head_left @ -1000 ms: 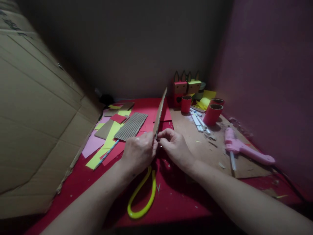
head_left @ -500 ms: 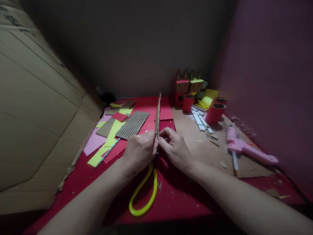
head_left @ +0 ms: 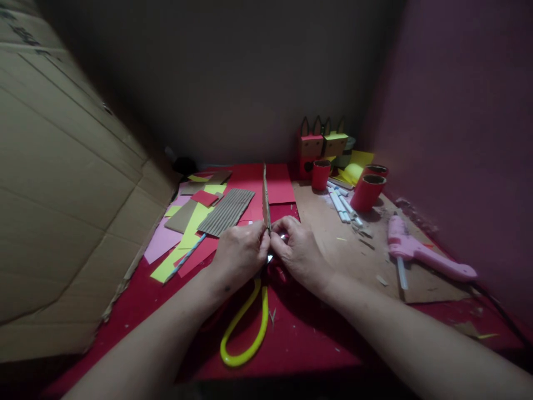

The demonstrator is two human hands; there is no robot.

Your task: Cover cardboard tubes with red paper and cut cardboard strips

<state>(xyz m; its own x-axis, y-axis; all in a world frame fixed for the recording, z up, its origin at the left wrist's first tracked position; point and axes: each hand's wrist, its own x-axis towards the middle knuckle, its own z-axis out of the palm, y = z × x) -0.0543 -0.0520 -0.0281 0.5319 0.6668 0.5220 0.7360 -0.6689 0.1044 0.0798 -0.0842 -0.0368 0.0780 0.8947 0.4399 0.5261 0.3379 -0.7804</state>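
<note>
My left hand (head_left: 244, 245) and my right hand (head_left: 298, 248) meet at the middle, both pinching the near end of a thin cardboard piece (head_left: 266, 194). The cardboard stands edge-on to me, its far end pointing away and up. Beneath my hands lie scissors with a yellow handle (head_left: 245, 328); their blades are mostly hidden by my hands. To the left of my left hand is a corrugated cardboard rectangle (head_left: 228, 211), with a blue-and-white striped straw (head_left: 186, 257) reaching out from it toward me.
Red paper (head_left: 281, 183) and coloured scraps (head_left: 160, 241) lie at the back and left. At right, a brown board (head_left: 325, 236) carries markers (head_left: 339, 205), red tubes (head_left: 368, 193) and a pink glue gun (head_left: 428, 256). Two animal-faced boxes (head_left: 311, 145) stand behind. A large cardboard panel (head_left: 70, 183) borders the left.
The far end of the cardboard piece has swung slightly to the left. Both hands keep their pinch in nearly the same place.
</note>
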